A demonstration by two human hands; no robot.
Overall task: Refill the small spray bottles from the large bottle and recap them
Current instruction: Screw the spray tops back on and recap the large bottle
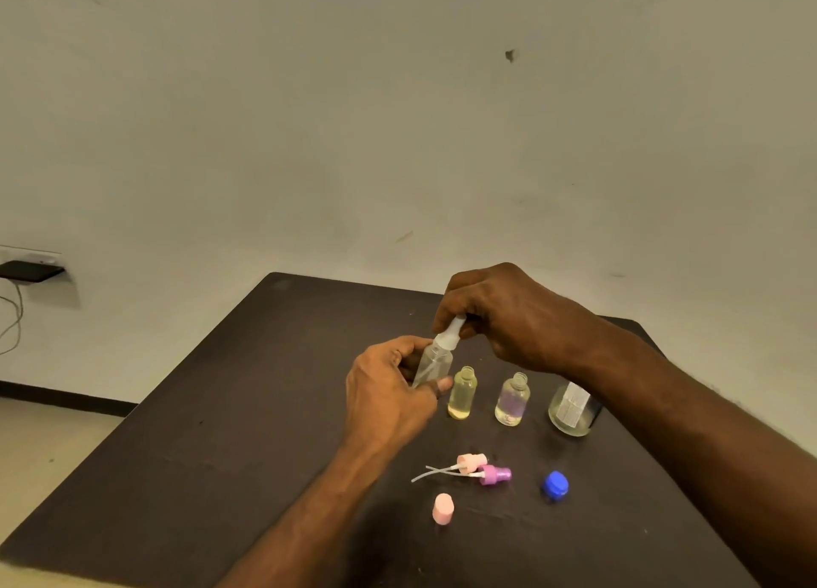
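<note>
Above a dark brown table [221,410], the left hand [384,393] grips a small clear plastic spray bottle [435,362], tilted, while the right hand [508,317] pinches its white spray head [448,337]. Just right of that bottle stand two uncapped small bottles, one yellowish [462,393], one clear [513,399], then the large glass bottle [570,408]; pink [471,462] and purple [495,475] spray heads lie nearer the camera.

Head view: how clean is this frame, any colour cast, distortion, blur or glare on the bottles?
Head view: warm yellowish cast throughout; wide-angle bending bows the table edges; soft focus overall, the held spray bottle in the left hand and right hand slightly smeared; no harsh glare, shadows faint.
</note>
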